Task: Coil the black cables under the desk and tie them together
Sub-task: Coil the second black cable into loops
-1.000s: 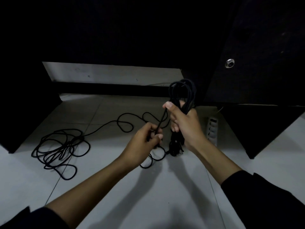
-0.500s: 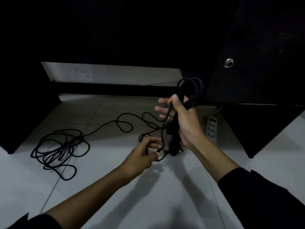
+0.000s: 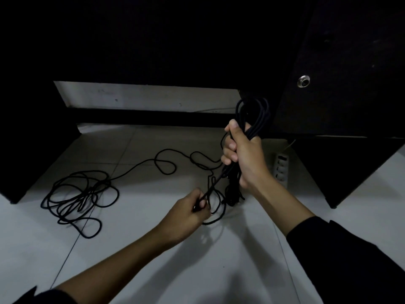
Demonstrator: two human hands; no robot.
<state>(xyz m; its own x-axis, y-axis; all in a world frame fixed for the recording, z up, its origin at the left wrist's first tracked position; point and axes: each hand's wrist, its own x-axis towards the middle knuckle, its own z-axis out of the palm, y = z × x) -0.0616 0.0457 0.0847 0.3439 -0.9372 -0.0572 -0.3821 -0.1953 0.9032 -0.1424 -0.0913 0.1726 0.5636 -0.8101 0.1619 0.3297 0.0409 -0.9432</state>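
My right hand (image 3: 245, 156) grips a bundle of coiled black cable (image 3: 254, 115) held upright, its loops sticking out above my fist and its lower end hanging toward the floor. A taut strand runs from the bundle down to my left hand (image 3: 186, 216), which pinches it low near the tiles. From there the loose black cable (image 3: 164, 163) trails left across the floor into a tangled heap (image 3: 76, 194).
A white power strip (image 3: 281, 170) lies on the tiled floor right of the bundle. Dark desk panels stand at the left (image 3: 32, 150) and right (image 3: 339, 84), the right one with a metal fitting (image 3: 303, 81). A pale wall strip shows behind.
My right hand's fingers, spread half a second ago, have closed round the bundle. My left hand dropped low and now pulls a strand taut.
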